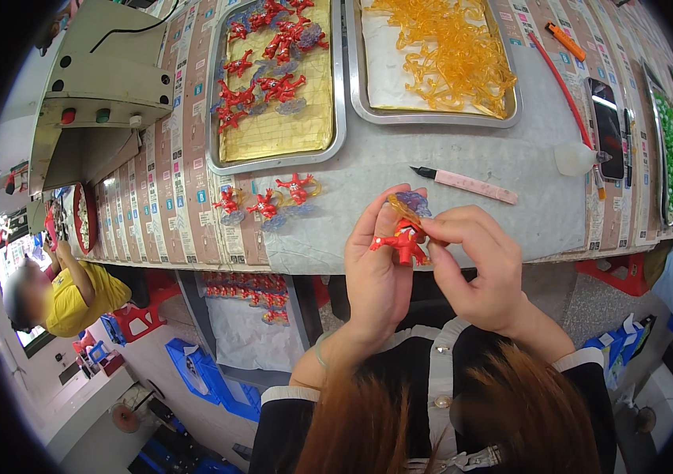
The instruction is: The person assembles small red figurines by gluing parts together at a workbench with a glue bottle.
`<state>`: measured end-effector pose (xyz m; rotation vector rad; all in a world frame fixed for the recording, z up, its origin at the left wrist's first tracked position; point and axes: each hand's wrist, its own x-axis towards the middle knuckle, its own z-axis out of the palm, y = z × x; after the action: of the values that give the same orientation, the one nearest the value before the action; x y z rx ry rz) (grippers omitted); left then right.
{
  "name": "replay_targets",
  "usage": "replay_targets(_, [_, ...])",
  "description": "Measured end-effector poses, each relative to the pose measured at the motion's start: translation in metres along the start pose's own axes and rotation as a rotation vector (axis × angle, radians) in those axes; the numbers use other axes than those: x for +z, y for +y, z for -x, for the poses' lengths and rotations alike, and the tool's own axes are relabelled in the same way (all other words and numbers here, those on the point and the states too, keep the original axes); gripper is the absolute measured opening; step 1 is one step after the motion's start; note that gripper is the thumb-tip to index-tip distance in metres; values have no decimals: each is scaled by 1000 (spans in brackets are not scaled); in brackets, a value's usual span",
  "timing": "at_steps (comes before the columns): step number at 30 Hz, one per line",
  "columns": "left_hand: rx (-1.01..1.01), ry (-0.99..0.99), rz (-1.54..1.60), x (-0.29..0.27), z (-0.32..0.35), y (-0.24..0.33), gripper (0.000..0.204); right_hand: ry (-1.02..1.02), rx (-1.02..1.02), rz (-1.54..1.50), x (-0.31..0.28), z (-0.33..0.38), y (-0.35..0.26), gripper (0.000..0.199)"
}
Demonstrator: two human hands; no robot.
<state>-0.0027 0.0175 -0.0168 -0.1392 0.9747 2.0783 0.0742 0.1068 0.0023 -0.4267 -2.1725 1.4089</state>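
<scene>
Between my two hands, just over the table's near edge, is a small red toy figure (pixel 403 243) with a translucent purple and amber piece at its top. My left hand (pixel 376 268) is wrapped round it from the left, fingers behind and thumb up along its side. With thumb and forefinger, my right hand (pixel 478 265) pinches the figure's right side, where the amber part (pixel 407 209) meets the red. Three similar red figures (pixel 264 207) with clear purple bases lie on the table to the left. The fingertips partly hide the held figure.
A metal tray (pixel 339 118) of red figures and another tray (pixel 431 120) of amber plastic pieces stand at the back. To the right are a pink pen (pixel 474 186), a white squeeze bottle (pixel 573 159), a phone (pixel 606 126) and an orange cutter (pixel 565 42). A drawer (pixel 249 336) holding figures sits below left.
</scene>
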Motion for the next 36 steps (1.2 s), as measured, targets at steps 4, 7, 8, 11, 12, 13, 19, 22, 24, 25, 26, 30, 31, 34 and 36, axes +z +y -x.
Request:
replay_targets(4, [-41, 76, -28, 8, 2, 2, 29, 59, 49, -7, 4, -4, -7, 30])
replay_targets(7, [-35, -16, -17, 6, 2, 0, 28, 133, 0, 71, 7, 2, 0, 28])
replay_targets(8, [-63, -42, -118, 3, 0, 2, 33, 132, 2, 72, 5, 2, 2, 28])
replay_targets(11, [-41, -217, -267, 5, -3, 14, 40, 106, 105, 12, -4, 1, 9, 28])
replay_targets(12, [12, -368, -315, 6, -3, 19, 43, 59, 152, -2, -8, 0, 13, 28])
replay_targets(13, [22, -405, -498, -5, -4, 18, 48, 11, 199, -18, -11, -1, 15, 28])
replay_targets(19, [361, -435, -1011, -14, -10, 24, 30, -51, 611, -771, -13, -8, 0, 19])
replay_targets(22, [153, -266, -665, -10, -5, 21, 23, 63, 505, -616, -13, -6, -2, 13])
replay_targets(24, [-16, -201, -484, -7, -2, 23, 20, 60, 406, -427, -14, -4, 2, 11])
replay_targets(25, [-10, -216, -517, -5, -1, 24, 19, 60, 304, -238, -14, -4, 3, 9])
replay_targets(26, [-7, -234, -548, -5, 0, 24, 19, 60, 305, -236, -14, -4, 4, 9])
replay_targets(30, [17, -224, -586, -8, 0, 21, 18, 106, 342, -222, -6, -2, 4, 6])
replay_targets(31, [-53, -190, -481, -7, 0, 21, 17, 175, 391, -305, -2, -1, 5, 6])
replay_targets(34, [-155, -125, -363, -6, -3, 17, 18, 274, 388, -392, 6, 4, 11, 7])
replay_targets(36, [-186, -89, -349, -7, -4, 17, 19, 267, 324, -308, 7, 7, 17, 7])
